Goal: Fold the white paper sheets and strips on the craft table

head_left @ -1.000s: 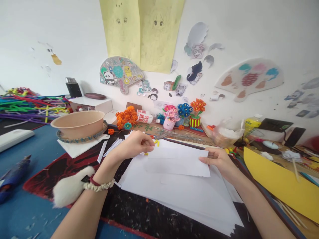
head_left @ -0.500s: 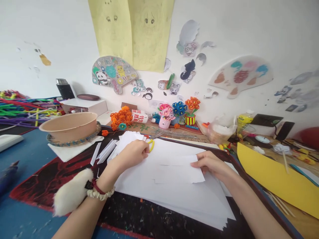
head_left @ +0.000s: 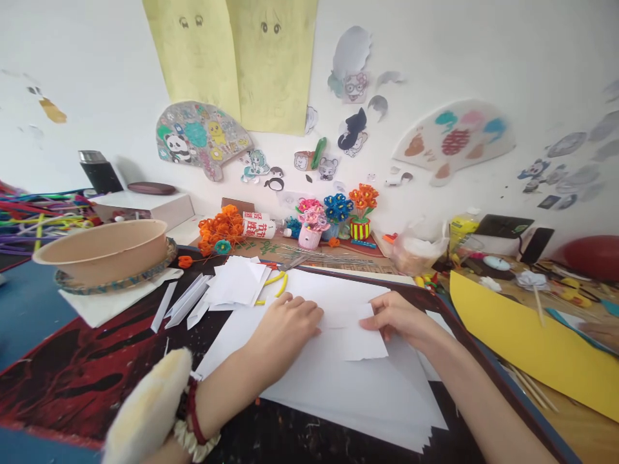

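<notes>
A small white paper piece lies flat on a stack of white sheets. My left hand presses on its left end with fingers curled down. My right hand pinches its right edge between thumb and fingers. A fluffy white pompom on a hair tie hangs at my left wrist. Yellow-handled scissors lie just beyond my left hand, beside a pile of cut white paper pieces.
A tan bowl stands at the left on white paper. Pipe-cleaner flowers in small pots line the wall. A yellow sheet lies at the right, amid clutter. Coloured pipe cleaners pile up at far left.
The paper piece came down from the air onto the stack. My left hand let go of its corner and moved right, now pressing on it. The view shifted right.
</notes>
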The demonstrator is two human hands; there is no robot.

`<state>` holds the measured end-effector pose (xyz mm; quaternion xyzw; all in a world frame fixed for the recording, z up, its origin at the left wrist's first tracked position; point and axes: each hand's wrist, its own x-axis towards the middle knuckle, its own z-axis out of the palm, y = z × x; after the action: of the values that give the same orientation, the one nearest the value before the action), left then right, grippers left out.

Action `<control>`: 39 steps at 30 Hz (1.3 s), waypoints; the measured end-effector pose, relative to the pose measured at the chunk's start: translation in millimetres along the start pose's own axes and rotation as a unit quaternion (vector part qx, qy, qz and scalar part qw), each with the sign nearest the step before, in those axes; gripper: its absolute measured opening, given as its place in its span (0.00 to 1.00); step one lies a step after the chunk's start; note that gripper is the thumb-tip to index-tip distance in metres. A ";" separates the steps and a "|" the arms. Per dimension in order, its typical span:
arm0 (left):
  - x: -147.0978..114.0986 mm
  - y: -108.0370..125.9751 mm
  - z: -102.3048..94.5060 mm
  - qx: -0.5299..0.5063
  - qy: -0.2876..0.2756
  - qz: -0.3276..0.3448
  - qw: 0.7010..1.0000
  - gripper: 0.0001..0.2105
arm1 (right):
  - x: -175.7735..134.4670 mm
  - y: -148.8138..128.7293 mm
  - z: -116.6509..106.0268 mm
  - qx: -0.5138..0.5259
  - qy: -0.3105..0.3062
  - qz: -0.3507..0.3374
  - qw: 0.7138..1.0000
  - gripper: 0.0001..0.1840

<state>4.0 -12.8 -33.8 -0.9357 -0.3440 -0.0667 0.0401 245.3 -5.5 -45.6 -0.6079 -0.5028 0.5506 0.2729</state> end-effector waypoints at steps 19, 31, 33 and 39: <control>-3.0 -15.1 -7.9 -0.095 -0.003 -0.052 0.994 0.09 | 0.6 0.0 -2.8 -0.016 0.010 -0.047 0.999 0.15; 1.2 -9.5 -15.0 -0.265 0.047 -0.177 0.947 0.05 | -22.0 -21.1 12.5 -0.006 -0.007 -0.140 0.990 0.20; 0.8 -13.3 -15.3 -0.300 0.039 -0.181 0.936 0.06 | -22.8 -21.3 13.7 -0.004 -0.015 -0.146 0.989 0.21; -0.5 -17.8 -15.8 -0.327 0.041 -0.187 0.926 0.07 | -22.4 -18.7 13.1 0.002 -0.040 -0.157 0.987 0.21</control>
<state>-9.5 -1.4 -17.8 -0.8122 -0.4695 -0.2199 -0.2674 229.6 -22.3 -23.4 -0.4980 -0.6019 0.5257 0.3367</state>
